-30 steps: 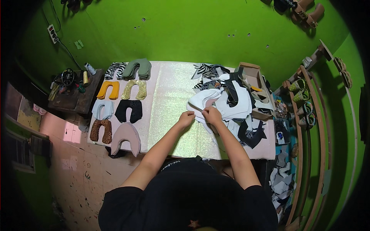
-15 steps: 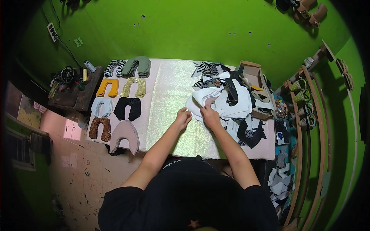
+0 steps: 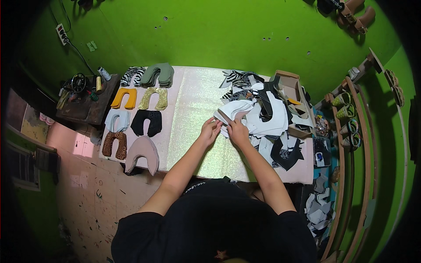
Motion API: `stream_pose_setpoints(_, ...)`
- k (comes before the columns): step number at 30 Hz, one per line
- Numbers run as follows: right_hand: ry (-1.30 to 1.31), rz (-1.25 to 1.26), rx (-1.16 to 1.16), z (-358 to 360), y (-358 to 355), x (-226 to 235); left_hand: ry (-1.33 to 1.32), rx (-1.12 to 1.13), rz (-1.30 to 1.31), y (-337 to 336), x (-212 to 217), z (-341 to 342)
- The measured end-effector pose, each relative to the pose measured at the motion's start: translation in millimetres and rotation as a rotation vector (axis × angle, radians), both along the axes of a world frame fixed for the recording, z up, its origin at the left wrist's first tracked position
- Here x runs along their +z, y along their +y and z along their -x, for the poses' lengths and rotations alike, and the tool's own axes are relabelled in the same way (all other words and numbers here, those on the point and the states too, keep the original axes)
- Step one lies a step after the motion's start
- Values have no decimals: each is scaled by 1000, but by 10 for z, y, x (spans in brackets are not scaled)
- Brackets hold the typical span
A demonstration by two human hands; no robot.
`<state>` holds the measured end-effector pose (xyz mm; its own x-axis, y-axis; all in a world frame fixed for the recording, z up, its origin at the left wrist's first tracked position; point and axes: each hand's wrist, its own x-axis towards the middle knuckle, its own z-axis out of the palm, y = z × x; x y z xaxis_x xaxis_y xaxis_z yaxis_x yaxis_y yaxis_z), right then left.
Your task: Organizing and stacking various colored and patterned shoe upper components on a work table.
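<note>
Several white curved cut pieces, like shoe uppers, are held in a bundle in front of me, one edge folded or raised with a greyish side showing. My left hand pinches the left end of the bundle. My right hand is closed on its near edge, just right of the left hand; the fingertips are partly hidden by the pieces. A pile of white pieces lies just to the right, with black ones nearer me and zebra-patterned ones behind.
Sorted stacks of U-shaped pieces stand at left: green, yellow, gold, black, leopard, pink. An open cardboard box sits at the back right. A sewing machine stands left; a wooden rack holds sandals right.
My left hand has come up against the white pieces and gripped their left end. The raised flap has tilted down between the hands. The view has shifted slightly.
</note>
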<state>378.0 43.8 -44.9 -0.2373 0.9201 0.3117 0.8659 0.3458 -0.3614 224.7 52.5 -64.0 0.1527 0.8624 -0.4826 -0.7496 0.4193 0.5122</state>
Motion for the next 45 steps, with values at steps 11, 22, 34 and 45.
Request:
stream_pose_setpoints(11,204,148,-116,13,75,84,245,-374,-153,57,-114,-82)
stream_pose_setpoints(22,450,-242,-360,-257,352,484,646,-592,-419,10,-16,-214)
stream_pose_setpoints(34,251,-504,204,291,91,1331,-119,-247,-312,-99,737,224)
stream_pose_setpoints(45,760,-101,291,1545,-337,1102,-247,1,-306,-591,824,1427)
